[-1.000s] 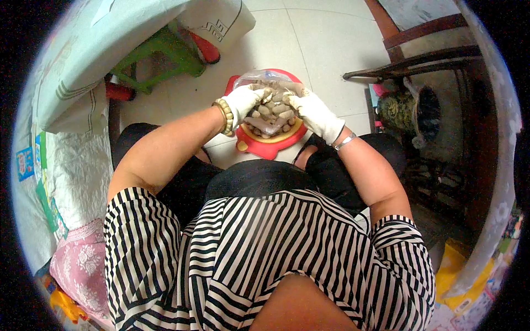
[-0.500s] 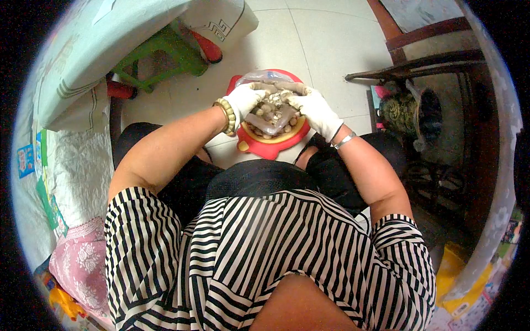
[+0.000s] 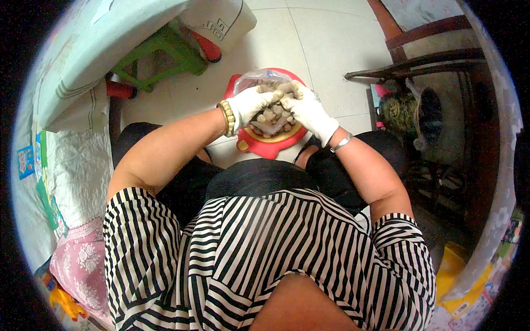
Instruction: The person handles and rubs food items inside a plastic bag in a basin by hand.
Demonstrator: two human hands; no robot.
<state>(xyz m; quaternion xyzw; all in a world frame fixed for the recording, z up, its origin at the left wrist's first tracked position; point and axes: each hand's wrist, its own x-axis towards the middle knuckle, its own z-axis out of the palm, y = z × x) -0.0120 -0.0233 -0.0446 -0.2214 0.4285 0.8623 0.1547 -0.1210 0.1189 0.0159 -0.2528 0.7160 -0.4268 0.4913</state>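
Note:
Several lumpy brown and beige pieces [image 3: 270, 116] lie in clear plastic [image 3: 253, 77] on a red and yellow stool [image 3: 264, 148], low between the knees. Above them my left hand [image 3: 251, 106], in a white glove with dirty fingertips, has its fingers pinched together near the middle. My right hand [image 3: 309, 112], gloved too, meets it fingertip to fingertip, its fingers bent and closed. What lies between the fingers of each hand is too small to make out.
A green stool [image 3: 160, 55] with red items near it stands at the upper left, beside a cloth-covered table [image 3: 132, 22]. Dark wooden furniture [image 3: 458, 60] lines the right side. Pale floor tiles [image 3: 281, 38] extend ahead. A pink cloth [image 3: 83, 265] is at the lower left.
Both hands have drawn closer together, their fingers more tightly closed. More of the lumpy pieces and the plastic behind them shows, and the plastic at the front looks flatter.

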